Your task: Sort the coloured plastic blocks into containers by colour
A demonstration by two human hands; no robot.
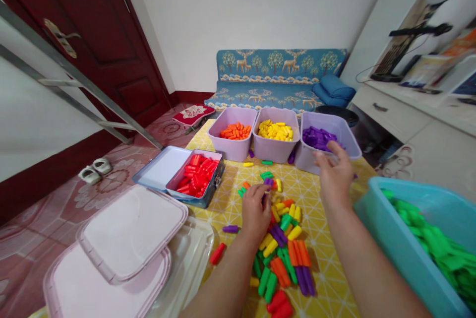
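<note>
So, near to far: a mixed pile of plastic pegs (282, 253) lay on the yellow patterned tablecloth (327, 263), 5 colours together, and that was the part left over. A stray red peg (217, 253) and a stray purple peg (230, 228) sat apart from it. Left hand (256, 211) was curled into a tight pinch at the pile's far end; it looked to have a small piece, but the fingers hid it, so can't confirm. Right hand (335, 176) was open, fingers spread, nothing visible in it, just beside the purple bin (308, 159).

Already grouped by colour: green pegs (435, 243) in a teal basin (386, 199), red pegs (195, 176) in a tin box (152, 166), and orange pegs (235, 132) and yellow pegs (275, 131) in 2 more lilac bins, with purple pegs (318, 138) in the third. Basin was cut off at right edge. Bin depth and the pile's lower layer were hidden.
</note>
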